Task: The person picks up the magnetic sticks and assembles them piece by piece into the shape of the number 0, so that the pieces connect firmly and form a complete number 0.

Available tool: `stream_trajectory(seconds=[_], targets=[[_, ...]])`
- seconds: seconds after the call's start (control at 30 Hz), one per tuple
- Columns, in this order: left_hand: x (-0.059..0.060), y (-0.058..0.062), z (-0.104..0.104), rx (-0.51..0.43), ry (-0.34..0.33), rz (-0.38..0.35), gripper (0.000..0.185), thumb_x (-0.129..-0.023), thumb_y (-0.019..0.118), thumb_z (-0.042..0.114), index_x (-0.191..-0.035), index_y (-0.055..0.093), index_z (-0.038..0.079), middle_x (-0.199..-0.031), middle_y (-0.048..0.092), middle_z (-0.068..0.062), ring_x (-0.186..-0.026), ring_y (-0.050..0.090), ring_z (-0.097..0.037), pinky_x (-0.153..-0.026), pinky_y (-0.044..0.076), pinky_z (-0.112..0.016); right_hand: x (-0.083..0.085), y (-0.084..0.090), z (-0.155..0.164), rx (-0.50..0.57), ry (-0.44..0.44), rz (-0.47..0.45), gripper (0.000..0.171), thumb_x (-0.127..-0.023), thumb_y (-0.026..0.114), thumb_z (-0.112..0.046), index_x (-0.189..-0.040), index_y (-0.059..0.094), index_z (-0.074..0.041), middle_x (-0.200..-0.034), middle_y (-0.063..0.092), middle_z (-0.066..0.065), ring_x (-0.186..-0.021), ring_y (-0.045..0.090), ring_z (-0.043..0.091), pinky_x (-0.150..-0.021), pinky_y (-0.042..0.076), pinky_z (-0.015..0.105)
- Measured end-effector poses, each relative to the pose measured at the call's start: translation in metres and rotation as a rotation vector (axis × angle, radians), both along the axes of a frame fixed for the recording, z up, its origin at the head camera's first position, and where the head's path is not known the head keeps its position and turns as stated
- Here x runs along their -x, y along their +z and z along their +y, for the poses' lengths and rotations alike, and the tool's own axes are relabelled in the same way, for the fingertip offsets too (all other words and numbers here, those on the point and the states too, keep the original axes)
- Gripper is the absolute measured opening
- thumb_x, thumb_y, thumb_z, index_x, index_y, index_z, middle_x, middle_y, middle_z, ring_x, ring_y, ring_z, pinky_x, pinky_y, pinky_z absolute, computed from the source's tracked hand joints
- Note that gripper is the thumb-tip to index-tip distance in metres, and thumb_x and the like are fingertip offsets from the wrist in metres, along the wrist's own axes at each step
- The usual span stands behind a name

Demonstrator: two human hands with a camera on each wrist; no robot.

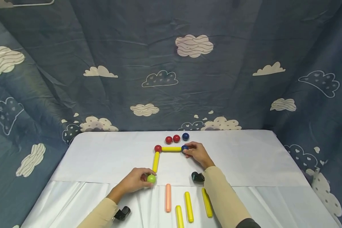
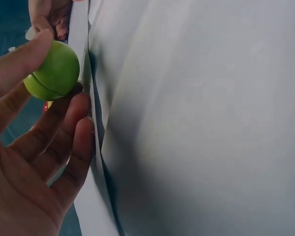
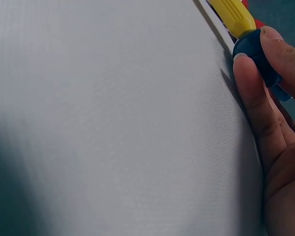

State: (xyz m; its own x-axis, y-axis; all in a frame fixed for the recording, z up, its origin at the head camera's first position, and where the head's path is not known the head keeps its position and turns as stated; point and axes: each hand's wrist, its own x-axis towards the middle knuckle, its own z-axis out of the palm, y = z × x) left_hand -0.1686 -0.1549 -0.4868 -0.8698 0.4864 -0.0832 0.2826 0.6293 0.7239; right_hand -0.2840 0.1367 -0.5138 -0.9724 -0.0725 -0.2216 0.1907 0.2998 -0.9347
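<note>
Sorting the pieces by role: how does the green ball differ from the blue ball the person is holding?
The green ball is bright green and held by the left hand at the near end of an upright yellow stick. The held blue ball is dark, pinched by the right hand at the far stick's end. Both look alike in size.

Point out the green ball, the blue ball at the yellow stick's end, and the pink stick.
green ball (image 2: 53,71): left wrist view, its front, between left-hand fingers.
blue ball (image 3: 254,53): right wrist view, its top, beside the right-hand fingers.
pink stick (image 1: 167,197): head view, mid-length.
</note>
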Motion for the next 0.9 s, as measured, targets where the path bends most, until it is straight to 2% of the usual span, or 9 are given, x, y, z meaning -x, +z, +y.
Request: stream_trajectory(seconds=[0.33,0.57,0.9], targets=[[0.003,-0.003,0.001,0.016,0.001,0.019,0.031,-0.082,0.076,0.021,-0.112,0.068,0.015,-0.085,0.056,0.007,-0.073,0.050,-0.008,-0.065,0.042,-0.025,0.000,0.004,-0.001,-0.015,-0.004,-0.009,0.036,-0.085,0.071,-0.003,-0.119,0.061,0.002,-0.106,0.061,0.018,-0.071,0.062,0.016,-0.068,0.055,0.026],[0.009,-0.003,0.004,0.015,0.016,-0.040,0.030,-0.082,0.077,0.017,-0.110,0.067,0.017,-0.094,0.057,0.004,-0.074,0.050,-0.011,-0.065,0.043,-0.026,0.000,0.000,-0.001,-0.006,-0.005,-0.023,0.036,-0.085,0.072,-0.003,-0.119,0.062,0.002,-0.107,0.061,0.018,-0.070,0.062,0.016,-0.068,0.055,0.026],[0.017,-0.006,0.008,0.025,0.044,-0.058,0.030,-0.079,0.080,0.018,-0.105,0.065,0.022,-0.099,0.058,0.002,-0.075,0.049,-0.013,-0.066,0.042,-0.027,0.002,0.002,-0.002,-0.015,-0.004,-0.023,0.035,-0.086,0.071,-0.004,-0.119,0.062,0.002,-0.106,0.062,0.017,-0.071,0.062,0.016,-0.069,0.055,0.026]])
